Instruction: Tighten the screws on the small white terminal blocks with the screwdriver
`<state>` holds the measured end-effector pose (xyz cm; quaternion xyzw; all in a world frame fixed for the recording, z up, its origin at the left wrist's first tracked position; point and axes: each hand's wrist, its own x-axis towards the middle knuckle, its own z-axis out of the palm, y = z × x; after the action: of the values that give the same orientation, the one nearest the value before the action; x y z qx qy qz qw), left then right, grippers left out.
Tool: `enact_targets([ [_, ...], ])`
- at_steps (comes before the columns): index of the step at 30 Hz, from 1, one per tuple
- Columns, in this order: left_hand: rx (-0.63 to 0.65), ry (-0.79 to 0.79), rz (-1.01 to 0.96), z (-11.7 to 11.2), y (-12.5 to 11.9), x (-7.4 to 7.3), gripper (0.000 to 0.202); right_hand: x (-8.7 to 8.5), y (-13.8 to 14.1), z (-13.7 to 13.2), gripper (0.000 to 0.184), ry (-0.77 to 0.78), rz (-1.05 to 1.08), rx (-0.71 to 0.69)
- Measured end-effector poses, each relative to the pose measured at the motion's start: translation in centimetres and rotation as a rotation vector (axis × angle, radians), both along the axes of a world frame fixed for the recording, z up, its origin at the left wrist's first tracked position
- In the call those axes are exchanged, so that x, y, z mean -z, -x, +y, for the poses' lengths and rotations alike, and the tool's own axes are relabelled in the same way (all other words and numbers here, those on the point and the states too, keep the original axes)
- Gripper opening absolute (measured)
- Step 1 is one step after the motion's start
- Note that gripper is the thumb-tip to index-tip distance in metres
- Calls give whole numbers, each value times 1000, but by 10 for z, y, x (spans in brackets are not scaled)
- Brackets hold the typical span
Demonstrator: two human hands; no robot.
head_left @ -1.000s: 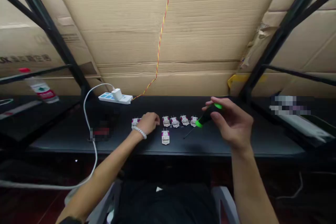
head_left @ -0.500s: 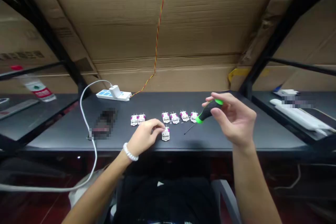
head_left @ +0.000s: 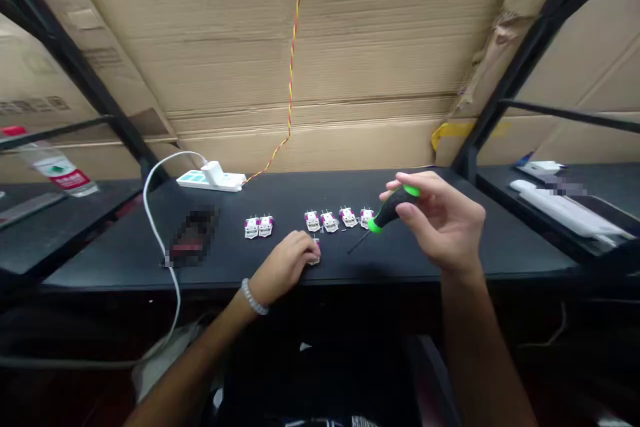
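My right hand (head_left: 443,223) holds a screwdriver (head_left: 390,211) with a black and green handle between thumb and fingers; its thin shaft slants down to the left, the tip over the desk. My left hand (head_left: 285,265), a beaded bracelet at its wrist, has its fingers closed on a small white and purple part (head_left: 315,256) near the desk's front edge, hiding much of it. Behind it stand several similar parts in a row (head_left: 329,221), with tiny loose pieces around them. Two more parts (head_left: 259,227) sit side by side to the left.
On the desk's left lie a blurred dark object (head_left: 193,237) and a white power strip (head_left: 225,181) with a plug and cable. A twisted red-yellow wire (head_left: 291,73) hangs down the cardboard. Black frame posts (head_left: 505,83) flank the desk; a bottle (head_left: 63,170) lies at left.
My left fingers have moved over the front part and now cover more of it. The right hand keeps the screwdriver in nearly the same position. The view has shifted slightly.
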<state>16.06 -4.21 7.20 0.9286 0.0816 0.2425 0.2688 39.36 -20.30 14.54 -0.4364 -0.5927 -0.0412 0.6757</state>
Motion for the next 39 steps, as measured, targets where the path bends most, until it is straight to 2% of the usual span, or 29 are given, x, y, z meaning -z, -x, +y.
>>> enact_targets([
  [10, -8, 1, 33, 1, 0, 2, 21, 0, 0, 0, 38, 9, -9, -4],
  [15, -59, -10, 44, -3, 1, -1, 20, 0, 1, 0, 38, -7, -13, -15],
  [24, -64, 142, 53, 1, 2, 4, 12, 6, 26, 18, 39, -17, 23, -51],
  [39, -94, 145, -4, -3, 3, 6, 6, 15, 39, 27, 48, 9, -37, -78],
])
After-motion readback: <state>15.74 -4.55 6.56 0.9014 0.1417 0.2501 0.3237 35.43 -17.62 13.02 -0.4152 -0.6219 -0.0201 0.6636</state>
